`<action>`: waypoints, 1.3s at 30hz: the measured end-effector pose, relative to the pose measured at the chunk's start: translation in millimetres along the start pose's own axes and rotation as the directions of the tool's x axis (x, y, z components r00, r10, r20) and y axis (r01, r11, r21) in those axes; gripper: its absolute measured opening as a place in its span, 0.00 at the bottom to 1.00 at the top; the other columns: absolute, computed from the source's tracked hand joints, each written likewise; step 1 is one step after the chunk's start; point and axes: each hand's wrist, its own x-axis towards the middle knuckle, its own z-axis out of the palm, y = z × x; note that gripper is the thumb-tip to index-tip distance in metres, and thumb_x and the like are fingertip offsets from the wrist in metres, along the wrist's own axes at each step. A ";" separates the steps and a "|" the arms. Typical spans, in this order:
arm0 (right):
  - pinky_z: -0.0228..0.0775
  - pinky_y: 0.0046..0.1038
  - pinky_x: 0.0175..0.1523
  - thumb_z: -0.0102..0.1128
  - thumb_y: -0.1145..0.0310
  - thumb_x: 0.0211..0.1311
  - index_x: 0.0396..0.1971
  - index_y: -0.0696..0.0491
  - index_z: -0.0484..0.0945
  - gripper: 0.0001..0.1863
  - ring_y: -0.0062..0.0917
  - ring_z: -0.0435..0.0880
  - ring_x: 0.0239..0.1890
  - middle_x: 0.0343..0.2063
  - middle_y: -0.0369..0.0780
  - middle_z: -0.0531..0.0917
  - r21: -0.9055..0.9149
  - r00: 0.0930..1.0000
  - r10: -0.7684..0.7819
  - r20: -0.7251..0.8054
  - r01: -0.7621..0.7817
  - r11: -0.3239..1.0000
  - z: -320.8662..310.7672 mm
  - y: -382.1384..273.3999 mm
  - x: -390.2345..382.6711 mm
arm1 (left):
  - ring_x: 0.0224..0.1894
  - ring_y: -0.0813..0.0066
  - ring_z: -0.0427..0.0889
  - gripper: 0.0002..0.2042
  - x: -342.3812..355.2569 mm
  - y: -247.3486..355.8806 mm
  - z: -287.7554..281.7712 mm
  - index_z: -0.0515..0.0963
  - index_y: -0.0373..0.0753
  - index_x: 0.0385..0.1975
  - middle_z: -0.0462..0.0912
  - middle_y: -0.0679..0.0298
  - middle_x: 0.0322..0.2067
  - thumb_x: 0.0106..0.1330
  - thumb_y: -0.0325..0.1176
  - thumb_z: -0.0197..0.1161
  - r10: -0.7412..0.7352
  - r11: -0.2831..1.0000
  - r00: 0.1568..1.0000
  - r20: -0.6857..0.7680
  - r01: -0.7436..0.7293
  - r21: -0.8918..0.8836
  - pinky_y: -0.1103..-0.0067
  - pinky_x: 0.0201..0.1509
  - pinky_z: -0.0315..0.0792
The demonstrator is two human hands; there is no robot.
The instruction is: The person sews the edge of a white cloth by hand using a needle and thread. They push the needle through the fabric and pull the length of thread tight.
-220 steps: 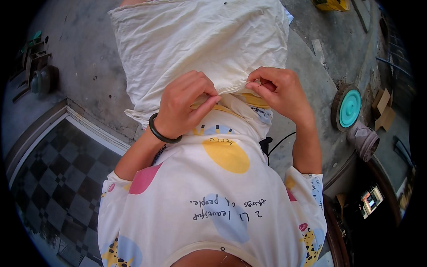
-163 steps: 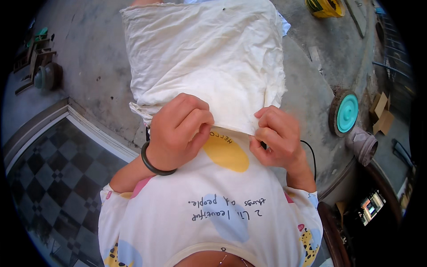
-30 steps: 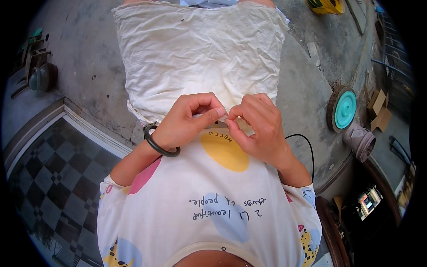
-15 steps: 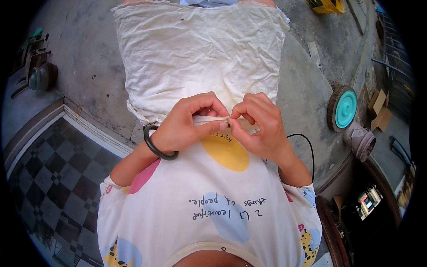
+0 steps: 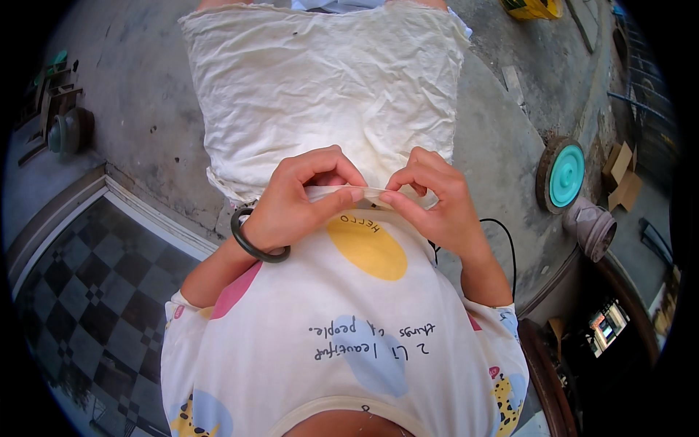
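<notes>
A wrinkled off-white cloth [image 5: 320, 80] is spread over my lap, its frayed far edge near my knees. At its near edge, in front of my shirt, a narrow strip of fabric is drawn up between my two hands. My left hand [image 5: 306, 189], with a dark bangle [image 5: 251, 244] on the wrist, pinches this edge between thumb and forefinger. Just to its right my right hand [image 5: 433, 197] pinches the same edge, the thumbs a short gap apart. Whether a needle or thread is there is too small to tell.
On the grey concrete floor at right stand a round object with a turquoise lid [image 5: 566, 178], a greyish pot [image 5: 591, 229] and an open cardboard box [image 5: 622, 178]. A yellow bucket [image 5: 531, 7] is at the far right. Checkered tiles [image 5: 95, 291] lie at left behind a pale sill.
My hands have drawn apart slightly, the right one moving to the right, so that a short stretch of cloth edge now shows between the fingertips. Both still pinch the cloth.
</notes>
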 end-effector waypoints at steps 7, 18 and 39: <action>0.59 0.26 0.26 0.71 0.75 0.51 0.26 0.53 0.79 0.07 0.25 0.70 0.23 0.22 0.36 0.73 0.140 0.997 -0.051 -0.050 0.057 0.988 -1.8 -1.9 -2.2 | 0.30 0.85 0.70 0.03 0.8 5.6 3.0 0.82 0.33 0.32 0.75 0.69 0.28 0.60 0.21 0.65 0.063 0.997 0.996 -0.065 -0.059 0.054 0.84 0.35 0.64; 0.60 0.26 0.23 0.67 0.76 0.54 0.32 0.55 0.80 0.06 0.22 0.69 0.16 0.15 0.38 0.72 0.148 0.998 0.046 0.033 -0.050 0.988 -3.5 -17.4 0.2 | 0.21 0.75 0.74 0.07 -1.4 22.4 5.1 0.81 0.36 0.28 0.76 0.65 0.24 0.51 0.18 0.65 0.333 0.854 0.938 -0.099 -0.255 0.453 0.78 0.24 0.64; 0.65 0.29 0.21 0.63 0.78 0.43 0.25 0.54 0.77 0.07 0.30 0.79 0.19 0.20 0.37 0.80 -0.271 0.982 -0.168 -0.084 0.140 0.952 2.0 -25.3 -7.7 | 0.33 0.65 0.76 0.10 7.8 8.6 14.0 0.80 0.40 0.28 0.78 0.65 0.28 0.45 0.22 0.68 0.619 0.568 0.783 0.064 -0.503 0.651 0.72 0.34 0.66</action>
